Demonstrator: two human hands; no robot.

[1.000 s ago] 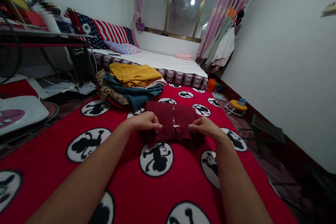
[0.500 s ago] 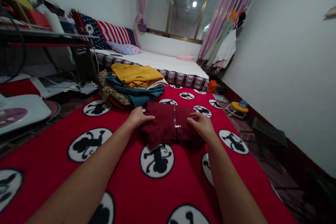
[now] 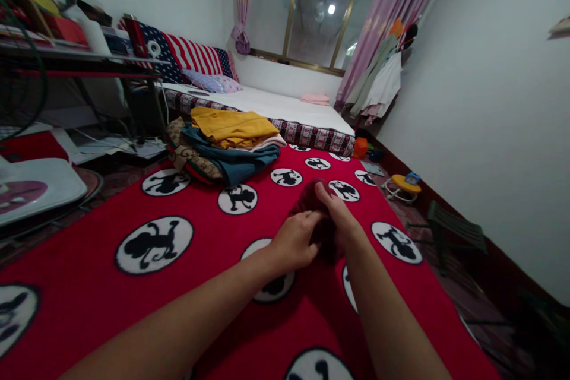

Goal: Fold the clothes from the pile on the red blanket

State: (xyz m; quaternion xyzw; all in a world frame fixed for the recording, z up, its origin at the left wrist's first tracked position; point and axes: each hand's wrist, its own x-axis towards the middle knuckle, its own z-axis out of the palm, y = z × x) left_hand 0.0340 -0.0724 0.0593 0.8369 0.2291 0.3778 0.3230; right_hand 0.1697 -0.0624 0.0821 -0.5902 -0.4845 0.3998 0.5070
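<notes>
A maroon zip-up garment (image 3: 327, 237), bunched into a narrow bundle, is between my two hands over the red blanket (image 3: 214, 309). My left hand (image 3: 297, 240) is closed on its near left side, fingers curled into the cloth. On the right, my right hand (image 3: 339, 214) grips the bundle, with the thumb lying along the top. The zipper is out of sight now, and the hands cover much of the cloth. Beyond them lies a pile of folded clothes, with a yellow garment (image 3: 236, 127) on top of a teal one (image 3: 243, 163).
Beside the pile is a brown patterned bag or cloth (image 3: 200, 163). A cluttered desk (image 3: 89, 59) and white chair seat (image 3: 44, 190) stand left. At the back is a bed (image 3: 267, 98). To the right are a yellow stool (image 3: 404, 183) and dark folding stool (image 3: 456, 228).
The maroon garment lay flat and wide with my hands at its two sides. My left hand has moved right to the other hand, and the garment is now gathered up between them.
</notes>
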